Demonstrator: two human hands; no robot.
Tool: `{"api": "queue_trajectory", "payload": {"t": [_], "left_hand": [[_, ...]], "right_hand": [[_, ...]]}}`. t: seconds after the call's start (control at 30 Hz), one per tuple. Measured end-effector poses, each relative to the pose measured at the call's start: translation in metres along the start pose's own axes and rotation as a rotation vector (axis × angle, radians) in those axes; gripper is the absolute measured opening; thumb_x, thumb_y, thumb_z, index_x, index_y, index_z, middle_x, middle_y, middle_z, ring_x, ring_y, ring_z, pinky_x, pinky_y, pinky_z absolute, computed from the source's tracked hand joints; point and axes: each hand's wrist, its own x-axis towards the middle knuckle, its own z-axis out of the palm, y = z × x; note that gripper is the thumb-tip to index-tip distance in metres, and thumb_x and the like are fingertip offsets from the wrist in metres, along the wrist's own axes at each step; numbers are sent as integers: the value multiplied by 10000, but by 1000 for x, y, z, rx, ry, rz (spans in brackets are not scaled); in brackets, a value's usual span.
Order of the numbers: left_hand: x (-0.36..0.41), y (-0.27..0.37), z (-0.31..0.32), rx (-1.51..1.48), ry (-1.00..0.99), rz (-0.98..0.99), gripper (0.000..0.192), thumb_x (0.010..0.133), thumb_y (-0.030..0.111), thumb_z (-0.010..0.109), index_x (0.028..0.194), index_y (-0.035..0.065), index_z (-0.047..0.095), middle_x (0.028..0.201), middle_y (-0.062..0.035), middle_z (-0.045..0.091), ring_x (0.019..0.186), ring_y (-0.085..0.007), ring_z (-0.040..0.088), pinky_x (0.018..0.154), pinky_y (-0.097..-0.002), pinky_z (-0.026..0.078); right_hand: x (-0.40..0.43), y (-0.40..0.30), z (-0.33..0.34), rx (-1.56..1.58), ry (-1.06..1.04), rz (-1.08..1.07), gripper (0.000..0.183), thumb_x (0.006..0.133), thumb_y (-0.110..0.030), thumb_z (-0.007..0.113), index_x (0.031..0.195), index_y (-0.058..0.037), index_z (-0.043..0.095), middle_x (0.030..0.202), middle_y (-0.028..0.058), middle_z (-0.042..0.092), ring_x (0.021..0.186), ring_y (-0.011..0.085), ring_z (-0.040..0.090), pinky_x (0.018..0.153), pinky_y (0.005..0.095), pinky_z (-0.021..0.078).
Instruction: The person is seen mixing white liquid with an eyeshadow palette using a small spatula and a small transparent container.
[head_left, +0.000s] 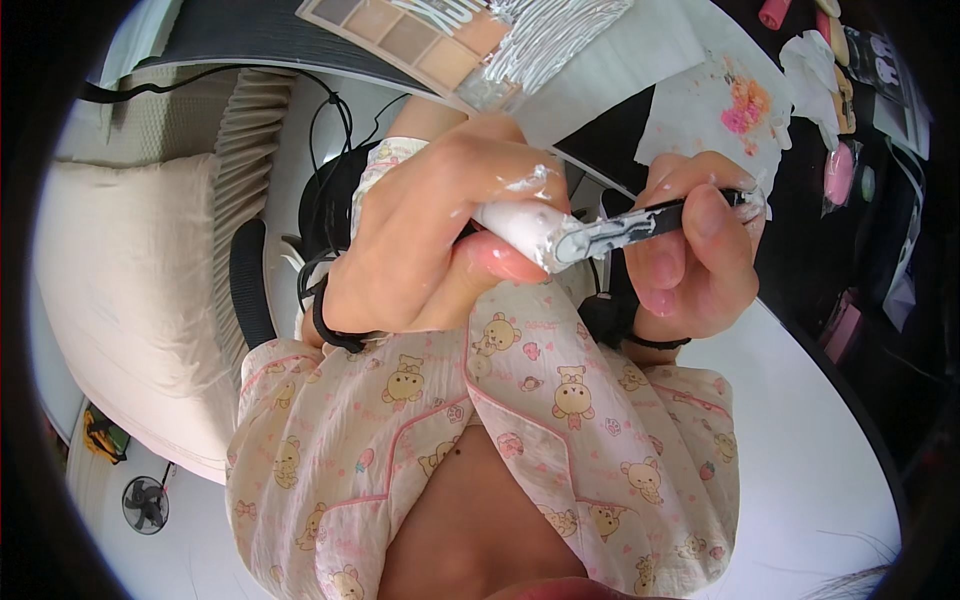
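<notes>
My left hand grips a white, rounded piece, perhaps the end of a tube, whose tip is smeared with thick white cream. In my right hand is a slim black tool, pinched between thumb and fingers. Its cream-coated flat end touches the tip of the white piece. White cream also marks both hands. Beyond them, an eyeshadow palette lies on the desk, with many lines of white cream beside and partly over it. My fingers hide most of the white piece.
White paper with pink and orange crumbs lies on the black desk. Right of it are a crumpled tissue and a pink wrapped item. Black cables hang at the left, near a cushion and a chair armrest.
</notes>
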Motion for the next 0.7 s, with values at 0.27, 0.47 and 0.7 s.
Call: {"api": "queue_trajectory", "payload": {"t": [0.27,0.47,0.7], "left_hand": [[-2,-2,-2,51,3,5,205,771,142,460,893,14,357,683,-90,434,554,-138,367,514,-274,300],[-2,-4,2,18,37,32,171,776,126,436,882,12,365,675,-90,430,551,-139,366,518,-277,302],[0,-4,4,22,153,65,251,788,212,472,889,-17,448,708,-87,531,541,-183,473,527,-260,391]], "right_hand": [[-3,-4,5,-143,60,-83,58,706,18,501,755,40,521,474,96,478,338,122,426,300,217,323],[-4,-4,4,-196,55,-142,54,708,9,501,745,44,519,474,95,480,335,120,422,305,211,317],[-4,-11,1,-88,113,-215,62,717,16,466,688,49,509,509,105,493,327,109,415,288,194,302]]}}
